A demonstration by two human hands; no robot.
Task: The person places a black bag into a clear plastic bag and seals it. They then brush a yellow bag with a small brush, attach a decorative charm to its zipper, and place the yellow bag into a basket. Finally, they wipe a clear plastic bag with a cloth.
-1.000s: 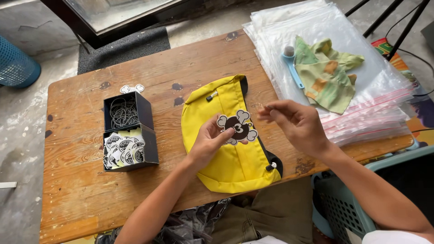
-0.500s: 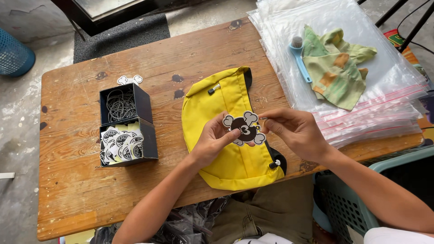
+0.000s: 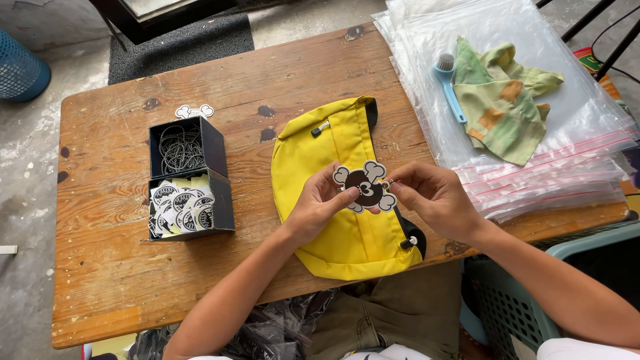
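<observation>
A yellow waist bag (image 3: 333, 220) lies in the middle of the wooden table (image 3: 107, 280). Above it I hold a black-and-white skull-and-bones shaped tag (image 3: 364, 187). My left hand (image 3: 319, 208) pinches the tag's left side. My right hand (image 3: 433, 199) pinches its right edge, where a small metal ring or chain end seems to sit between the fingertips. Both hands hover over the bag's lower half, near its black zipper edge (image 3: 412, 241).
A black two-part box (image 3: 189, 177) at the left holds ball chains and several tags. One loose tag (image 3: 194, 111) lies behind it. A stack of clear zip bags (image 3: 533, 153) at the right carries a green cloth (image 3: 500, 107) and a blue brush (image 3: 451, 87).
My right hand came down from above the bag to meet the tag. Both hands now hold the tag together, slightly lifted off the bag.
</observation>
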